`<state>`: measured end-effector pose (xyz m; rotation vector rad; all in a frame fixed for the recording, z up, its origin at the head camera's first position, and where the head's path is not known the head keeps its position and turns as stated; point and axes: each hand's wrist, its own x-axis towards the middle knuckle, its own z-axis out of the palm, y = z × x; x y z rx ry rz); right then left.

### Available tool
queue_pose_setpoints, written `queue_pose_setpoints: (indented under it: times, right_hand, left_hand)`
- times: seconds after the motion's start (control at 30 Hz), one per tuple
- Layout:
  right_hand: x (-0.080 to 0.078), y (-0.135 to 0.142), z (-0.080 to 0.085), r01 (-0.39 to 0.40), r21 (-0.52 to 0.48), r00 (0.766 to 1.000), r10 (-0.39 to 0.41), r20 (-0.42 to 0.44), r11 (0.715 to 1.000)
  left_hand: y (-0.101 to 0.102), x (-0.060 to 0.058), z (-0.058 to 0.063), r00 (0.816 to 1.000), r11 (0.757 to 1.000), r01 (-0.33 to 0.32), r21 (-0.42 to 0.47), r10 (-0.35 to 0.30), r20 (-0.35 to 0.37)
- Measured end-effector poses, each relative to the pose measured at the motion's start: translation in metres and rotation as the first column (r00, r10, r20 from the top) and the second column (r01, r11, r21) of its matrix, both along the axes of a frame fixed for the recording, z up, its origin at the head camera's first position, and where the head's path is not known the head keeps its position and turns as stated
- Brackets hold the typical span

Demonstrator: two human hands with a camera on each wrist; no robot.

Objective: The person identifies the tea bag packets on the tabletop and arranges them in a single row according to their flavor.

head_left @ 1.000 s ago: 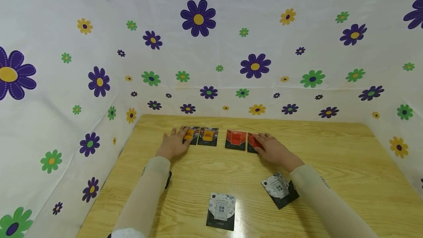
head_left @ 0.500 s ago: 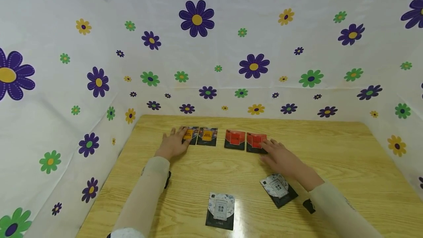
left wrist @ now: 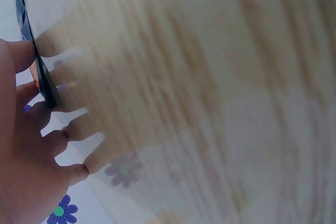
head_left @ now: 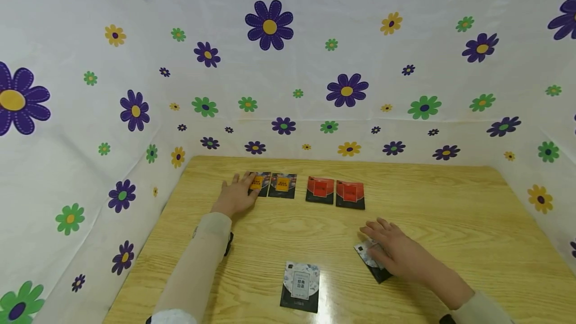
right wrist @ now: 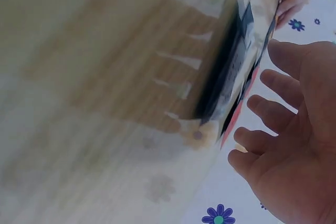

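My left hand (head_left: 235, 196) lies spread on the table with its fingertips and thumb at a flat sachet with an orange label (head_left: 258, 184). A matching orange-labelled sachet (head_left: 283, 185) lies just right of it. My right hand (head_left: 398, 250) is over a tilted grey-white and black sachet (head_left: 379, 272) and covers part of it. In the right wrist view the fingers (right wrist: 273, 111) are spread and loosely bent, apart from the sachet (right wrist: 226, 72). Nearer the front lies another grey-white sachet (head_left: 300, 286), face up and almost straight.
Two red and black sachets (head_left: 320, 190) lie side by side at the back, right of the orange pair. The wooden table (head_left: 288, 234) ends at a white cloth (head_left: 315, 69) printed with flowers, which stands behind and along both sides.
My right hand has left the right-hand red sachet and come back toward me, over the tilted grey-white one. The red sachet now shows whole. The left hand stays put.
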<state>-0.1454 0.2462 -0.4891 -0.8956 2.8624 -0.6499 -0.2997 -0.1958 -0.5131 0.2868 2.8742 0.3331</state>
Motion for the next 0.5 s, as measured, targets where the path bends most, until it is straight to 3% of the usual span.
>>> queue_pose_setpoints:
  times: [0.5]
  right_hand:
    - [0.021, 0.002, -0.008, 0.013, 0.043, 0.993, -0.018, 0.115, 0.999]
  left_hand:
    - [-0.001, -0.003, -0.004, 1.0, 1.0, -0.01, -0.003, 0.01, 0.016]
